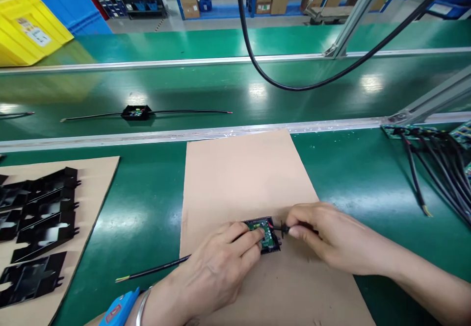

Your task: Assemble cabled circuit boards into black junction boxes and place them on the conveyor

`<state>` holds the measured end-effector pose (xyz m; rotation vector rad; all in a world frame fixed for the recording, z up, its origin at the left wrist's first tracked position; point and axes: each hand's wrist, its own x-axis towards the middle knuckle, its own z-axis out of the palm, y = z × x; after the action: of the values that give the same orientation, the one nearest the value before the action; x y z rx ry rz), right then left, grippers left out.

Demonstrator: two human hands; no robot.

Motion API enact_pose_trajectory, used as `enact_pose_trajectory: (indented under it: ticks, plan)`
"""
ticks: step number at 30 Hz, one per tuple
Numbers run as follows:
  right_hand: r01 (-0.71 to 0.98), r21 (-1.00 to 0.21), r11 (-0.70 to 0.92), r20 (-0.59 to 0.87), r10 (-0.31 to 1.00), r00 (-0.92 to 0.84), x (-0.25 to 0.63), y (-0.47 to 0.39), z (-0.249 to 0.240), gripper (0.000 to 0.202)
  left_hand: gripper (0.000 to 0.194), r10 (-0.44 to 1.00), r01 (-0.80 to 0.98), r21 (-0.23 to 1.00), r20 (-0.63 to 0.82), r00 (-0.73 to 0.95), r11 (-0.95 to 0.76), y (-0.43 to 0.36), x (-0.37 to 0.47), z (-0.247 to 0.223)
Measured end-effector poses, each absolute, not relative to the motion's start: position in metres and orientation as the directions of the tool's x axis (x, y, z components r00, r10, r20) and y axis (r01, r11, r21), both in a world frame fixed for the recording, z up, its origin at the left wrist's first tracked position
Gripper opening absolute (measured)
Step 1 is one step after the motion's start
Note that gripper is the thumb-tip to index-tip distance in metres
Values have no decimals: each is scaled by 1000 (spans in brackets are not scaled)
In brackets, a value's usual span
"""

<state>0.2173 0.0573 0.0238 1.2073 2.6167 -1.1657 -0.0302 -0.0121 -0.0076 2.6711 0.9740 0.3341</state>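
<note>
A green circuit board [267, 238] sits in a black plastic housing on a sheet of cardboard [246, 174]. My left hand [226, 262] lies over its left part, fingers closed on it and fingertips pressing on the board. At the housing's right side, my right hand [318, 230] pinches a black cable [282, 228], whose thin red wire runs to the board. The rest of that cable is hidden by my hand. From under my left hand another black cable [154, 270] extends left, ending in bare coloured wires.
Several black housings [47, 233] lie on cardboard at the left. Boards with black cables [441, 164] are at the right. A wired unit [136, 112] rests beyond the metal rail [154, 139]. A thick black cable [294, 88] hangs overhead; a yellow bin [29, 32] stands far left.
</note>
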Motion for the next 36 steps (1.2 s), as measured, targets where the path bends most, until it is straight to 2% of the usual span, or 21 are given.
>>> enact_pose_trajectory:
  ticks: [2, 4, 7, 10, 13, 19, 26, 29, 36]
  plan:
    - [606, -639, 474, -221, 642, -734, 209, 55, 22, 14, 42, 654, 591, 354, 80, 753, -724, -12, -31, -8]
    - [524, -603, 601, -68, 616, -785, 203, 51, 18, 18, 41, 651, 590, 372, 52, 757, -716, -12, -31, -8]
    - [400, -459, 793, 130, 505, -853, 200, 49, 8, 29, 36, 650, 590, 380, 40, 759, -713, -12, -30, -8]
    - [346, -336, 876, 205, 427, -881, 206, 48, -1, 36, 34, 654, 594, 375, 47, 755, -712, -13, -29, -9]
    - [345, -293, 892, 216, 413, -885, 210, 48, -6, 35, 31, 667, 599, 378, 69, 742, -706, -13, -28, -9]
    - [289, -306, 907, 183, 354, -917, 215, 59, -6, 32, 24, 656, 592, 378, 57, 753, -712, -12, -28, -9]
    - [343, -297, 891, 17, 365, -931, 210, 59, 1, 33, 22, 642, 584, 317, 119, 757, -747, -11, -28, -9]
    - [381, -265, 886, -30, 387, -922, 205, 55, 3, 30, 22, 636, 587, 295, 104, 764, -754, -12, -28, -8]
    - [363, -171, 916, 69, 379, -923, 212, 50, 1, 31, 22, 635, 581, 327, 83, 768, -745, -9, -24, -3]
